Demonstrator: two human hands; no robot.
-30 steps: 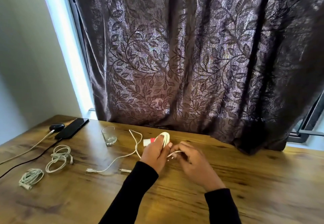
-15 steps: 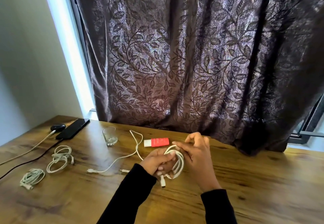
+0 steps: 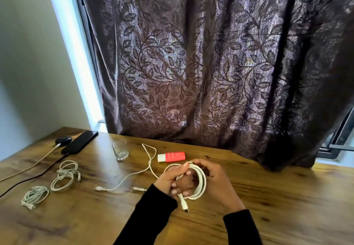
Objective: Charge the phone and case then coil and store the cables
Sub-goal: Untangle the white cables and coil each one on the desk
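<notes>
Far left on the brown wooden table (image 3: 268, 196), I note a small black rounded earbud case (image 3: 63, 140) with a white lead plugged in, and just beside it a black slab phone (image 3: 80, 144) with a dark lead running off the table edge; both appear to be on charge. Nearer me lie two finished bundles: a small tight white cable coil (image 3: 35, 196) and a looser white cable coil (image 3: 65, 175); apart from each other, neither tied. Further right stands a short clear drinking glass (image 3: 120, 150); then a loose uncoiled white cable (image 3: 134, 173) with both plugs lying on the table; behind it a red and white flat tube (image 3: 171, 156).

At centre, my left hand (image 3: 173, 180) grips the thick white cable loop (image 3: 201, 185), fingers curled round the gathered turns; its plug end (image 3: 184, 204) hangs below. My right hand (image 3: 216, 181) cups the far side of the loop, fingers curled over it.

Judgement: coiling is the step in hand, nearly complete on this cable; to do it well, keep the turns equal and flat, wrap or tuck the hanging tail through the loop without kinking at the plug, then set it beside the other coils; the loose cable is outstanding.
</notes>
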